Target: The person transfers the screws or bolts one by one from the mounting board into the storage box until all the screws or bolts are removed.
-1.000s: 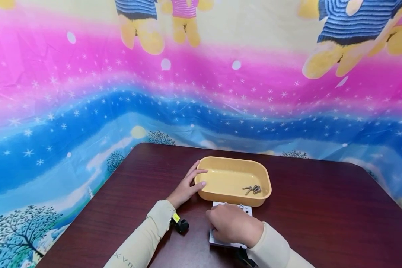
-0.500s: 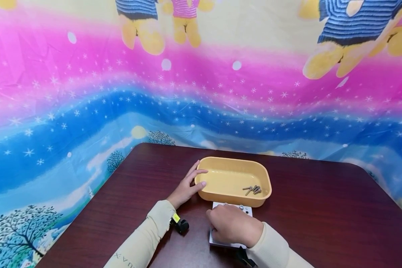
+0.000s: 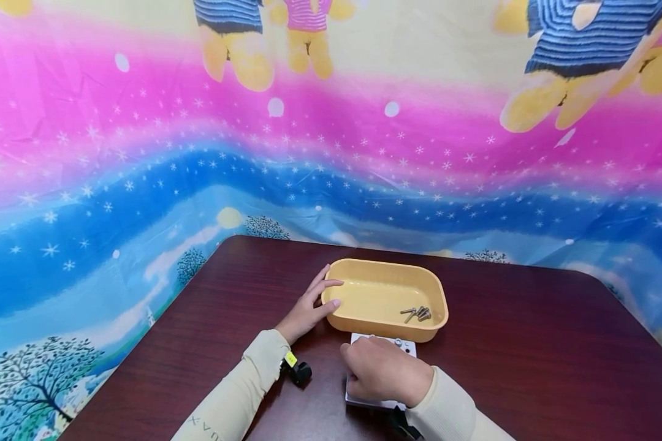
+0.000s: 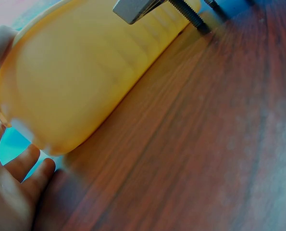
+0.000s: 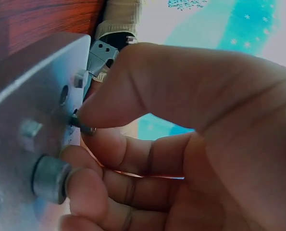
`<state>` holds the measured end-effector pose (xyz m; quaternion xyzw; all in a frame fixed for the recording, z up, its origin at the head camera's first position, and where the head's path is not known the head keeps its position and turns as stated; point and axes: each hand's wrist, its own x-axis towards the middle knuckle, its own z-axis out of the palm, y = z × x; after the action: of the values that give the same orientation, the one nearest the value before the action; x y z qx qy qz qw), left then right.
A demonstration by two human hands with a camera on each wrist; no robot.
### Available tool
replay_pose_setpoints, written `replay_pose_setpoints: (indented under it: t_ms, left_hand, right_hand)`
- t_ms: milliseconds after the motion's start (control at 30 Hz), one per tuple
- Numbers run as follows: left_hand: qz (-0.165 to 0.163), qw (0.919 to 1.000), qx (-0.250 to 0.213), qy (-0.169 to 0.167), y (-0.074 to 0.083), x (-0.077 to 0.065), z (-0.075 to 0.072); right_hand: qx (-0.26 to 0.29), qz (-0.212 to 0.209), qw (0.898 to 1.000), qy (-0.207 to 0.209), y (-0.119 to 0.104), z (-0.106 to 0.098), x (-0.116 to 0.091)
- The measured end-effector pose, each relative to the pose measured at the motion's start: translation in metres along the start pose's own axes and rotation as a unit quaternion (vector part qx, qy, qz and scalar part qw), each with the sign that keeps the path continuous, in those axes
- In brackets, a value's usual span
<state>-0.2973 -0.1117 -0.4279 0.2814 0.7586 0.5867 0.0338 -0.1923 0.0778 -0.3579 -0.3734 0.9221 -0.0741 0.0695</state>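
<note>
My left hand holds the left end of a yellow plastic tray, thumb and index finger reaching over its rim. The left wrist view shows the tray's outer wall and fingers around its end. My right hand is over a metal plate just in front of the tray. In the right wrist view, its thumb and index finger pinch a small screw at the plate's face. A larger cylindrical bolt head stands out beside the curled fingers. Threaded bolt ends project beneath the plate in the left wrist view.
Several loose screws lie in the tray's front right corner. The dark red wooden table extends to both sides. A patterned cloth hangs behind its far edge. A black wrist camera sits by the left cuff.
The head view has shifted very slightly. Both hands, the tray and the plate otherwise keep their places.
</note>
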Motion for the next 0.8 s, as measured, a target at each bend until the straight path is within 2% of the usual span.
replay_pose_setpoints:
  t_ms: [400,800]
  left_hand:
    - [0.000,0.9999,-0.012,0.002,0.0001,0.0002,0.0008]
    - [0.003,0.9999,-0.002,0.010,-0.0004,-0.0001,0.0011]
  right_hand:
    - [0.027,0.015,0.999,-0.020,0.0003,-0.0002,0.0015]
    - [0.040,0.022,0.998,-0.032,-0.0002,-0.0019,0.0000]
